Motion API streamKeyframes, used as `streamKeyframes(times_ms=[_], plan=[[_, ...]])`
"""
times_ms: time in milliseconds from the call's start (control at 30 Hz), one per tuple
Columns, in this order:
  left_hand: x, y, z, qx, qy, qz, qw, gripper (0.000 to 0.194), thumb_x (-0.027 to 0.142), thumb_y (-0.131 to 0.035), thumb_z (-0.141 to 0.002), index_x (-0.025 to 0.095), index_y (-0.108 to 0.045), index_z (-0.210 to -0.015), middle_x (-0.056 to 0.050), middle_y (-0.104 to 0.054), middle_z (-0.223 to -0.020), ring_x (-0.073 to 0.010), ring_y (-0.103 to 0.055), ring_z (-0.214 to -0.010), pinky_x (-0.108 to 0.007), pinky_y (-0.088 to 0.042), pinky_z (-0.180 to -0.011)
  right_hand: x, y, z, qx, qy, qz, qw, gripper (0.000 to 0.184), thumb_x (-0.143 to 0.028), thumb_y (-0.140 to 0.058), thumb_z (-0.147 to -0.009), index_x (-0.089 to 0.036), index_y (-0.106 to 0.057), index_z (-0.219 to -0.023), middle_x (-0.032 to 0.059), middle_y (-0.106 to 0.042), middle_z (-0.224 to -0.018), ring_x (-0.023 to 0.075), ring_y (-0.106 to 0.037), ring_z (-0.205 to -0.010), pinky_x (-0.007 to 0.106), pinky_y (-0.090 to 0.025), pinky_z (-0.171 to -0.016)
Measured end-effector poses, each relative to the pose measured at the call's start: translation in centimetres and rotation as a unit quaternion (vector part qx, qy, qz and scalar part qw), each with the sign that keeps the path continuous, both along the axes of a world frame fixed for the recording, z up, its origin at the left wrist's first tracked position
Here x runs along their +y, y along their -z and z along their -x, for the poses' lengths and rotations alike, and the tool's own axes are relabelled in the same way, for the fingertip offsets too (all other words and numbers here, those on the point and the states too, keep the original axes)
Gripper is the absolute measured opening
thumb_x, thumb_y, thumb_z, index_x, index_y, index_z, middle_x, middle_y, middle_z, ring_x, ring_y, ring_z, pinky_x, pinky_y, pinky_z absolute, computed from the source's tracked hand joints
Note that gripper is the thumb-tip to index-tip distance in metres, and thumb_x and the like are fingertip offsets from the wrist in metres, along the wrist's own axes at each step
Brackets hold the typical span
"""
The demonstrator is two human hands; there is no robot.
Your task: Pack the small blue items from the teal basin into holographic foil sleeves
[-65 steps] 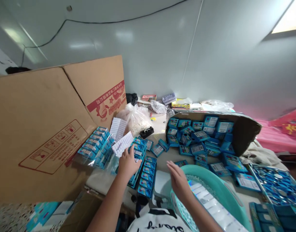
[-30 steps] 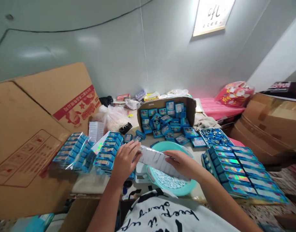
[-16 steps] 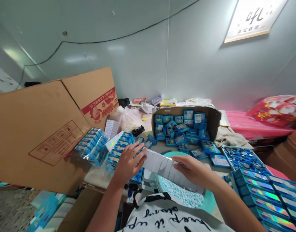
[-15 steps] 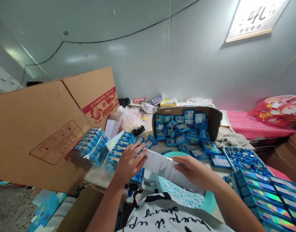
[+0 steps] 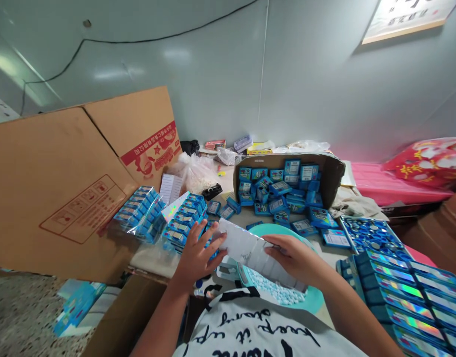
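Your left hand (image 5: 198, 258) sits low and ahead of you, palm turned toward your right, its fingers (image 5: 199, 239) fanned upward and apart. Your right hand (image 5: 293, 258) faces it from the other side, level with it and a little farther forward, its fingers (image 5: 277, 243) stretched out flat toward your left. Both hands are gripping, with a gap between them. Your bare left forearm (image 5: 161, 320) rises from the bottom edge of the view, and your bare right forearm (image 5: 356, 310) slants in from the lower right.
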State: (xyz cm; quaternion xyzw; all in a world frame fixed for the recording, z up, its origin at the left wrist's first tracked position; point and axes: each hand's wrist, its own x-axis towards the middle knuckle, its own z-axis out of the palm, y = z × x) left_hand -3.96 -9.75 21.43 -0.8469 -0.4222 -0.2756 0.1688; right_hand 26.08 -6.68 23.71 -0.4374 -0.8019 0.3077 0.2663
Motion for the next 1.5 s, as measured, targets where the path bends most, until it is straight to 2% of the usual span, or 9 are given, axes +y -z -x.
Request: streamKeyframes(times_ms=[200,333,467,633,967,1133,1267,1367,1500], plan=[[-0.5,0.9,-0.2,-0.179,0.087,0.023,0.98,0.024,0.012,-0.071,-0.08,0.025,-0.066,-0.1,-0.005,-0.073,-0.112,-0.0244,-0.064,-0.115,-0.045,-0.05,-0.101,0.6,1.2,-0.8,0.022,0.032,-0.031,0.999,0.025,-0.03,-0.048,-0.099,-0.025,-0.067,-0.115,0.0062,-0.07,-0.107,0.021,-0.066,-0.093,0.03,-0.053,-0.075],[-0.5,1.3,-0.8,-0.486,0.036,0.067,0.87,0.013,0.013,-0.069,-0.082,0.023,-0.061,-0.085,-0.002,-0.073,-0.086,-0.0201,-0.073,-0.088,-0.039,-0.059,-0.084,0.9,1.8,-1.5,0.039,0.087,-0.23,0.968,0.028,-0.02,-0.051,-0.097,-0.028,-0.066,-0.119,0.0058,-0.068,-0.101,0.021,-0.062,-0.09,0.035,-0.048,-0.079],[0.0,1.0,-0.7,-0.63,-0.035,0.076,0.772,0.017,0.024,-0.074,-0.08,0.021,-0.058,-0.086,0.001,-0.068,-0.075,-0.0173,-0.071,-0.071,-0.03,-0.058,-0.067,0.6,2.0,-2.1,0.042,0.139,-0.337,0.93,0.038,-0.009,-0.056,-0.092,-0.031,-0.065,-0.122,0.0056,-0.067,-0.103,0.0218,-0.062,-0.094,0.039,-0.045,-0.083],[0.9,0.5,-0.5,-0.676,-0.057,0.106,0.727,0.029,0.03,-0.075,-0.081,0.022,-0.056,-0.101,0.004,-0.064,-0.07,-0.0138,-0.067,-0.065,-0.03,-0.055,-0.072,-0.3,2.3,-2.4,0.055,0.18,-0.368,0.91,0.037,-0.008,-0.059,-0.09,-0.031,-0.066,-0.119,0.0053,-0.067,-0.105,0.0222,-0.062,-0.097,0.04,-0.044,-0.085],[0.9,-0.2,-1.6,-0.675,-0.042,0.172,0.716,0.057,0.034,-0.076,-0.081,0.024,-0.049,-0.131,0.003,-0.064,-0.08,-0.0109,-0.064,-0.068,-0.026,-0.053,-0.072,-0.4,4.4,-2.6,-0.076,0.245,-0.19,0.948,0.031,-0.021,-0.048,-0.095,-0.025,-0.066,-0.12,0.0079,-0.072,-0.103,0.0225,-0.065,-0.091,0.038,-0.042,-0.086],[1.0,-0.4,-1.5,-0.68,-0.039,0.188,0.708,0.062,0.036,-0.074,-0.082,0.026,-0.046,-0.136,0.002,-0.064,-0.08,-0.0126,-0.066,-0.071,-0.028,-0.054,-0.076,0.5,9.9,-3.7,-0.281,0.194,0.074,0.937,0.041,-0.01,-0.048,-0.086,-0.021,-0.064,-0.122,0.012,-0.073,-0.108,0.0273,-0.069,-0.095,0.034,-0.043,-0.077],[0.9,-0.1,-1.1,-0.682,-0.047,0.204,0.701,0.066,0.036,-0.074,-0.082,0.025,-0.044,-0.14,0.002,-0.065,-0.078,-0.0134,-0.067,-0.072,-0.029,-0.055,-0.077,0.4,13.3,-3.1,-0.302,0.167,0.165,0.924,0.044,-0.009,-0.047,-0.088,-0.017,-0.062,-0.128,0.017,-0.068,-0.121,0.0295,-0.066,-0.109,0.035,-0.048,-0.082],[0.7,0.1,-0.7,-0.681,-0.066,0.215,0.697,0.068,0.038,-0.074,-0.082,0.023,-0.043,-0.141,0.002,-0.066,-0.079,-0.0138,-0.068,-0.072,-0.028,-0.055,-0.076,0.5,12.5,-1.4,-0.234,0.148,0.126,0.953,0.038,-0.017,-0.047,-0.093,-0.017,-0.062,-0.127,0.0174,-0.065,-0.126,0.0314,-0.062,-0.116,0.042,-0.047,-0.092],[0.6,-0.1,-0.1,-0.671,-0.094,0.231,0.698,0.065,0.039,-0.074,-0.081,0.021,-0.049,-0.139,0.0,-0.069,-0.084,-0.0148,-0.07,-0.077,-0.026,-0.054,-0.075,1.2,8.2,2.7,0.067,0.077,0.141,0.985,0.043,-0.046,-0.044,-0.097,-0.022,-0.059,-0.13,0.0129,-0.065,-0.128,0.0264,-0.061,-0.118,0.04,-0.048,-0.098]])
